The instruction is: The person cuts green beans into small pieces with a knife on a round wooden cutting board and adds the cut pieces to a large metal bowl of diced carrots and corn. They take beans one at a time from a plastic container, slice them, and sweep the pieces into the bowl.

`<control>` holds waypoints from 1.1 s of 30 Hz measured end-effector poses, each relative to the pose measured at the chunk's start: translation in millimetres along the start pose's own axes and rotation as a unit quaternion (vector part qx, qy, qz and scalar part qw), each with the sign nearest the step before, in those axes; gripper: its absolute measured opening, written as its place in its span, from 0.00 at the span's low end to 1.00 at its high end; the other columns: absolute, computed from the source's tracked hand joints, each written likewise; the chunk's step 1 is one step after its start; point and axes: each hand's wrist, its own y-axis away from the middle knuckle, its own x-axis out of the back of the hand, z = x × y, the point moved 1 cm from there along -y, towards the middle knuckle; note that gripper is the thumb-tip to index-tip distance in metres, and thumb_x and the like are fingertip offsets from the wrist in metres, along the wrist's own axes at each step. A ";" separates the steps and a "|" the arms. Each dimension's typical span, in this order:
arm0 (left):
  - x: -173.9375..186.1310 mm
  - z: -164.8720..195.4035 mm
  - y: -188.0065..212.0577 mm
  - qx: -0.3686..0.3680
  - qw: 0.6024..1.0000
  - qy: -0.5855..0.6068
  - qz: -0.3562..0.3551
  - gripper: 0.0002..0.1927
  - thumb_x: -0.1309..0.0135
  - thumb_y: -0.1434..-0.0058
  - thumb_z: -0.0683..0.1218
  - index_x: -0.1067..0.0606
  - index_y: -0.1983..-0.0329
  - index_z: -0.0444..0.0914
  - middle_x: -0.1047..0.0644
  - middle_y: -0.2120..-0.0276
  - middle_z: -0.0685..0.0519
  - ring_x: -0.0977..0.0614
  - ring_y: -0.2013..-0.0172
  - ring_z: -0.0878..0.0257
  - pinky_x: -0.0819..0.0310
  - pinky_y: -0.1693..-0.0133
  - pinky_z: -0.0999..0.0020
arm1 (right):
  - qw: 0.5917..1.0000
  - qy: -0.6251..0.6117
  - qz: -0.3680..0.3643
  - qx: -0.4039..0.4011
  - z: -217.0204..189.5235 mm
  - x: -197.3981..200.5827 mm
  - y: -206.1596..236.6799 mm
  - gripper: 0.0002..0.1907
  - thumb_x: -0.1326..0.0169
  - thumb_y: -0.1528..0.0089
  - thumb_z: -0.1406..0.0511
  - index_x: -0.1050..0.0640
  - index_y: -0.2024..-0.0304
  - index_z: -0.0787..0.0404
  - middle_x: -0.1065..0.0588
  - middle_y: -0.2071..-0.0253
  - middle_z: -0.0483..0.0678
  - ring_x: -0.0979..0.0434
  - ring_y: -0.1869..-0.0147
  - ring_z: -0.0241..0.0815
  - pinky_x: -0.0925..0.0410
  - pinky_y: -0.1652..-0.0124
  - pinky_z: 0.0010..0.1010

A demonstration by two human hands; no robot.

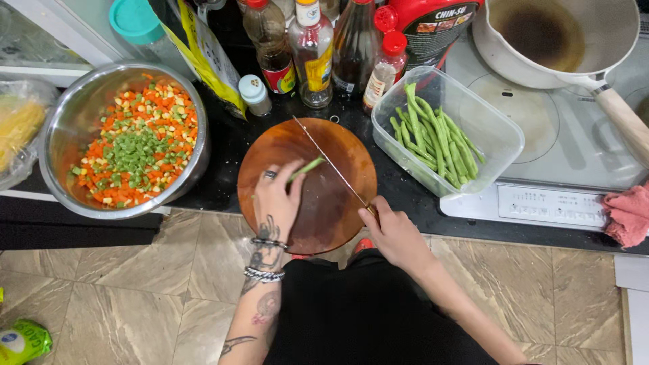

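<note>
My left hand (276,201) presses a green bean (307,167) flat on a round brown wooden cutting board (336,209). The bean's tip sticks out past my fingers toward the blade. My right hand (392,233) grips the handle of a long thin knife (330,162), whose blade runs diagonally across the board, its edge at the bean's free end. A clear plastic container (497,138) with several whole green beans (436,138) stands to the right of the board.
A steel bowl (64,118) of diced carrot, corn and green bean pieces sits left of the board. Sauce bottles (312,51) and a small shaker (255,94) line the back. A white induction cooker (547,159) carries a pan (561,37); a pink cloth (629,215) lies at right.
</note>
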 end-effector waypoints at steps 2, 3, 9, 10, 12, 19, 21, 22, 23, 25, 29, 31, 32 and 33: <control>-7.3 -0.9 7.1 -0.023 0.999 -0.026 0.007 0.08 0.39 0.37 0.46 0.17 0.55 0.46 0.21 0.63 0.53 0.20 0.61 0.51 0.27 0.59 0.57 | 0.999 0.006 0.031 0.030 -3.2 -3.5 -0.1 0.18 0.51 0.33 0.54 0.28 0.51 0.62 0.22 0.71 0.64 0.22 0.63 0.70 0.31 0.63 0.59; -9.5 -1.1 9.6 -0.025 0.999 -0.047 0.010 0.07 0.39 0.38 0.47 0.17 0.56 0.46 0.21 0.63 0.54 0.21 0.60 0.52 0.28 0.59 0.57 | 0.999 0.000 0.035 0.037 -5.1 -5.4 -1.8 0.18 0.51 0.32 0.54 0.28 0.51 0.62 0.21 0.71 0.63 0.22 0.63 0.70 0.30 0.63 0.58; -11.9 -0.1 17.6 -0.049 0.994 -0.088 0.034 0.07 0.39 0.37 0.46 0.17 0.56 0.47 0.21 0.60 0.59 0.22 0.58 0.57 0.31 0.58 0.60 | 0.998 0.035 0.035 0.032 -16.9 -15.4 -8.7 0.19 0.51 0.32 0.53 0.28 0.49 0.61 0.22 0.73 0.64 0.21 0.65 0.69 0.29 0.65 0.57; -12.1 0.4 18.8 -0.044 0.995 -0.087 0.032 0.07 0.39 0.37 0.46 0.17 0.56 0.47 0.21 0.60 0.60 0.22 0.58 0.58 0.31 0.58 0.60 | 0.998 0.038 0.038 0.038 -19.2 -17.9 -8.3 0.19 0.52 0.32 0.53 0.27 0.50 0.60 0.22 0.73 0.64 0.21 0.65 0.69 0.29 0.65 0.57; -13.6 1.3 18.4 -0.042 0.994 -0.092 0.031 0.07 0.39 0.37 0.46 0.17 0.57 0.47 0.21 0.60 0.59 0.22 0.57 0.57 0.32 0.58 0.60 | 0.997 0.057 0.044 0.041 -23.9 -22.8 -8.9 0.19 0.52 0.32 0.53 0.27 0.50 0.59 0.22 0.73 0.63 0.21 0.66 0.69 0.29 0.66 0.57; -14.2 1.5 19.0 -0.046 0.993 -0.099 0.038 0.07 0.39 0.39 0.46 0.18 0.58 0.46 0.21 0.59 0.60 0.23 0.57 0.57 0.32 0.57 0.60 | 0.992 0.105 0.063 0.039 -30.6 -33.7 -11.1 0.19 0.53 0.31 0.52 0.28 0.51 0.59 0.21 0.74 0.61 0.20 0.68 0.68 0.27 0.68 0.57; -14.4 1.7 19.2 -0.041 0.993 -0.100 0.035 0.06 0.39 0.38 0.46 0.18 0.58 0.47 0.21 0.59 0.60 0.23 0.57 0.58 0.32 0.57 0.60 | 0.991 0.105 0.068 0.039 -31.6 -35.9 -11.0 0.19 0.53 0.31 0.52 0.28 0.51 0.60 0.21 0.75 0.61 0.20 0.69 0.68 0.27 0.69 0.56; -14.7 2.0 18.8 -0.040 0.994 -0.100 0.035 0.06 0.39 0.38 0.46 0.18 0.58 0.47 0.21 0.59 0.60 0.23 0.57 0.58 0.32 0.57 0.60 | 0.991 0.107 0.068 0.037 -31.9 -36.4 -12.3 0.19 0.53 0.31 0.52 0.28 0.51 0.60 0.22 0.75 0.61 0.20 0.69 0.68 0.27 0.70 0.56; -15.0 2.4 18.3 -0.040 0.993 -0.102 0.033 0.07 0.39 0.39 0.46 0.18 0.57 0.47 0.21 0.59 0.60 0.23 0.57 0.57 0.32 0.58 0.60 | 0.991 0.108 0.068 0.034 -32.4 -36.9 -13.5 0.19 0.53 0.31 0.52 0.28 0.51 0.60 0.22 0.76 0.61 0.20 0.70 0.68 0.27 0.70 0.56; -14.5 2.7 18.0 -0.041 0.993 -0.109 0.031 0.07 0.39 0.39 0.46 0.18 0.57 0.47 0.21 0.59 0.59 0.23 0.57 0.57 0.32 0.58 0.60 | 0.989 0.119 0.079 0.043 -33.7 -38.6 -13.9 0.19 0.53 0.31 0.52 0.28 0.52 0.60 0.22 0.76 0.62 0.20 0.71 0.68 0.27 0.71 0.56; -16.1 4.0 16.9 -0.031 0.993 -0.112 0.022 0.08 0.38 0.40 0.50 0.18 0.58 0.47 0.21 0.60 0.58 0.23 0.58 0.56 0.34 0.58 0.58 | 0.987 0.124 0.091 0.054 -34.1 -40.2 -14.5 0.18 0.52 0.31 0.52 0.28 0.53 0.60 0.23 0.77 0.62 0.20 0.71 0.68 0.27 0.72 0.56; -18.3 3.7 15.1 -0.023 0.992 -0.127 0.015 0.08 0.37 0.40 0.53 0.18 0.60 0.48 0.21 0.60 0.58 0.24 0.58 0.55 0.35 0.59 0.57 | 0.988 0.121 0.086 0.051 -34.0 -40.7 -15.9 0.18 0.52 0.31 0.52 0.28 0.53 0.60 0.23 0.77 0.62 0.20 0.72 0.68 0.27 0.73 0.55; -19.1 2.8 14.5 -0.018 0.990 -0.140 0.010 0.08 0.37 0.39 0.53 0.18 0.60 0.48 0.21 0.60 0.59 0.23 0.58 0.56 0.36 0.59 0.57 | 0.988 0.119 0.082 0.049 -34.0 -41.1 -16.2 0.18 0.52 0.31 0.52 0.28 0.53 0.60 0.23 0.78 0.62 0.20 0.72 0.68 0.27 0.73 0.55; -20.5 2.1 13.2 -0.013 0.988 -0.151 0.004 0.07 0.38 0.39 0.52 0.18 0.60 0.49 0.21 0.61 0.60 0.23 0.58 0.57 0.36 0.59 0.57 | 0.988 0.120 0.080 0.048 -34.3 -41.5 -16.9 0.18 0.52 0.31 0.52 0.28 0.53 0.60 0.23 0.77 0.62 0.21 0.72 0.68 0.27 0.73 0.55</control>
